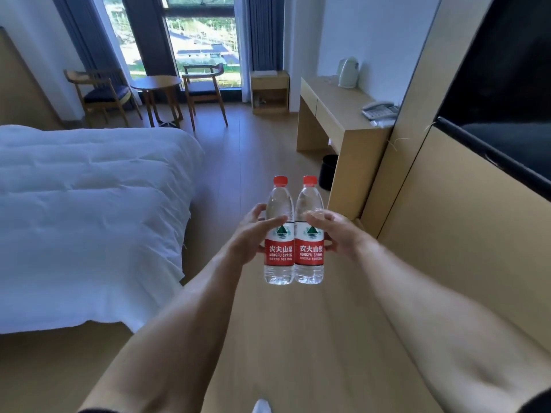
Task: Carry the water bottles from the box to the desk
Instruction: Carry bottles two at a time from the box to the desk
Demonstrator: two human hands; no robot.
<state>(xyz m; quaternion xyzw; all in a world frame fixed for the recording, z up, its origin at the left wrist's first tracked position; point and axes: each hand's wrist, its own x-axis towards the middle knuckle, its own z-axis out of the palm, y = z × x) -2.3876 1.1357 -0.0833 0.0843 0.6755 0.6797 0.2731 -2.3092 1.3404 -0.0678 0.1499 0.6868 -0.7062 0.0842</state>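
here, the bed (86, 210) lies at my left. my left hand (250, 236) wraps the left water bottle (279, 234), and my right hand (338, 234) wraps the right water bottle (309, 234); both stand upright, red-capped, side by side and touching, held above the wooden floor (268, 150). far right, the bench (343, 114) carries a kettle (347, 72) and a telephone (379, 110).

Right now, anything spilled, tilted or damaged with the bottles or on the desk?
Nothing stands out. Both clear plastic red-capped water bottles, left one and right one, are upright, capped and side by side, held by the left hand and right hand. The light wooden desk looks orderly.
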